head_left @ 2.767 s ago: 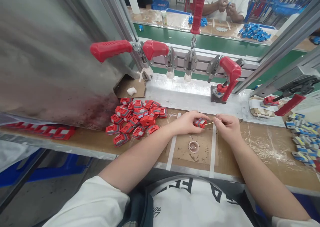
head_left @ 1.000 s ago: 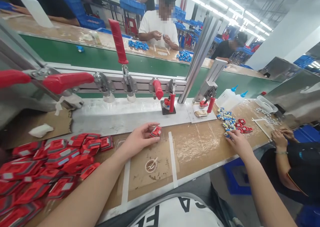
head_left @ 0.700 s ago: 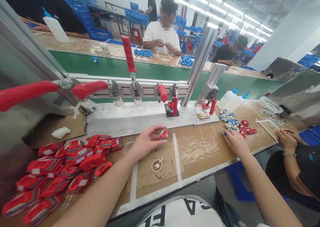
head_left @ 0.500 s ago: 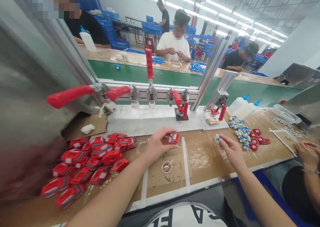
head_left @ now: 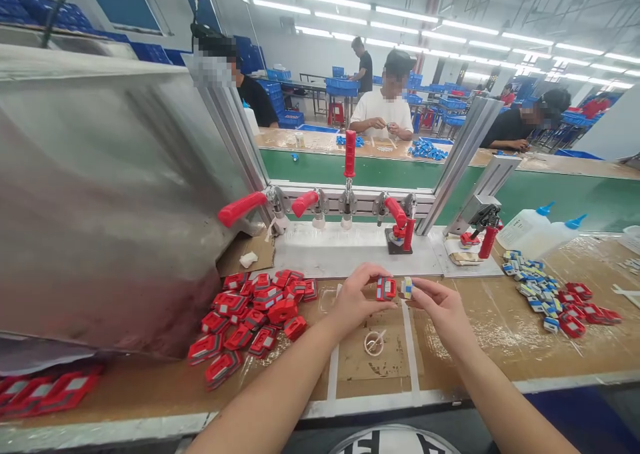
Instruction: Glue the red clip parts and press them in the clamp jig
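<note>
Between its thumb and fingers, my left hand (head_left: 361, 293) grips a red and grey plastic part (head_left: 385, 289) with a pale window. My right hand (head_left: 440, 302) pinches a small white, blue and yellow block (head_left: 407, 288) at its fingertips. The two pieces are close together, with a narrow gap between them. Below them a small round cup (head_left: 374, 343) with a thin stick in it rests on a brown cardboard sheet (head_left: 350, 369). To the left lies a pile of red plastic parts (head_left: 255, 311). On the right are several small blue and white blocks (head_left: 534, 287) beside a few red parts (head_left: 575, 311).
Behind my hands stands a metal frame with red-handled toggle clamps (head_left: 350, 154), and another clamp (head_left: 487, 237) on the right. Two white squeeze bottles (head_left: 525, 229) stand back right. A large metal panel (head_left: 115, 194) bounds the left. Co-workers (head_left: 383, 111) sit across the green-sided bench.
My right hand has brought the small block leftward, close to the red part in my left hand. The camera view has turned left, showing more of the metal panel and more red parts.
</note>
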Demonstrator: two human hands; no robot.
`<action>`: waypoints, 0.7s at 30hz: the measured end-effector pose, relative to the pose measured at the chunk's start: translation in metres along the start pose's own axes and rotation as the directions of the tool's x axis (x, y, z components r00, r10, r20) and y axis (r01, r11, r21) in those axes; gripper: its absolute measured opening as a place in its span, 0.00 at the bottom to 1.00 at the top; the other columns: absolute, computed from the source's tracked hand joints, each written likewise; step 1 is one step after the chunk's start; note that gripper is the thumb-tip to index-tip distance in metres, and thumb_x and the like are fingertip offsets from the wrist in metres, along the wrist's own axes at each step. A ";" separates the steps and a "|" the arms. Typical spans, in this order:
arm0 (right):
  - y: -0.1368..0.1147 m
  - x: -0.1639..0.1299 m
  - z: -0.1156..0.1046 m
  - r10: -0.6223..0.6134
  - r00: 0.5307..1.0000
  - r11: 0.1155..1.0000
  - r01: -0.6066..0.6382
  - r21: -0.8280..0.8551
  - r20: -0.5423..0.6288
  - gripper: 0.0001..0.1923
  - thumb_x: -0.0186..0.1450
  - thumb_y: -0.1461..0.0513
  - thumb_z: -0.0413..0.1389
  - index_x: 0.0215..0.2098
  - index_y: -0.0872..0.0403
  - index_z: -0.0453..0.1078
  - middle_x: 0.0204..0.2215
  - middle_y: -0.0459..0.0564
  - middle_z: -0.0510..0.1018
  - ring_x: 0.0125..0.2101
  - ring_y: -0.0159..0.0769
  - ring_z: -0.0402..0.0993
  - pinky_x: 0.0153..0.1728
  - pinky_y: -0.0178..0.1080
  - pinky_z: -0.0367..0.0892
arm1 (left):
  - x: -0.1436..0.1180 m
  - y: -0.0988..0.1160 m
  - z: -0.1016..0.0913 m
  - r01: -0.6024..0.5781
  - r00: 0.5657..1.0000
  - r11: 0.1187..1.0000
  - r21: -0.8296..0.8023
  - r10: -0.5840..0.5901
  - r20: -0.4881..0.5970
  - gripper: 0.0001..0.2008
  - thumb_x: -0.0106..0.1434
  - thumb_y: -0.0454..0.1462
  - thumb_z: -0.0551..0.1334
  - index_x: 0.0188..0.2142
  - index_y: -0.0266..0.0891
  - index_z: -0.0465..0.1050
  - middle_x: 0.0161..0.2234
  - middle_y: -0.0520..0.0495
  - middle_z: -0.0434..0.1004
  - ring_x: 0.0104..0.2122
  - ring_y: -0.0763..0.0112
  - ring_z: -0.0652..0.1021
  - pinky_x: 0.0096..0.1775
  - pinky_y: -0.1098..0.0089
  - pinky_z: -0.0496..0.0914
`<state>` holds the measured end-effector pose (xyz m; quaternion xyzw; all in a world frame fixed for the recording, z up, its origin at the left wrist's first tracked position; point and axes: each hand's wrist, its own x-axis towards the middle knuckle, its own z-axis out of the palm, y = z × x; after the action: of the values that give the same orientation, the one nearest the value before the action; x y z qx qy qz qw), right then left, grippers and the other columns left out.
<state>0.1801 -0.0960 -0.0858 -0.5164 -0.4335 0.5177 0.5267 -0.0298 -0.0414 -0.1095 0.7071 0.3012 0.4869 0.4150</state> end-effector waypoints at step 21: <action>-0.007 0.009 -0.029 -0.562 0.623 0.377 0.779 -0.501 0.545 0.21 0.73 0.64 0.56 0.63 0.45 0.74 0.56 0.50 0.80 0.54 0.45 0.81 0.55 0.47 0.78 | 0.003 0.000 0.002 0.459 0.883 0.784 -0.419 -0.350 0.314 0.32 0.49 0.55 0.77 0.47 0.36 0.83 0.46 0.39 0.83 0.43 0.58 0.81 0.44 0.63 0.77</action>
<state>0.2099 -0.0889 -0.0820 -0.3694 -0.8376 0.1172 0.3851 -0.0274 -0.0395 -0.1090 0.5487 0.2682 0.3643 0.7031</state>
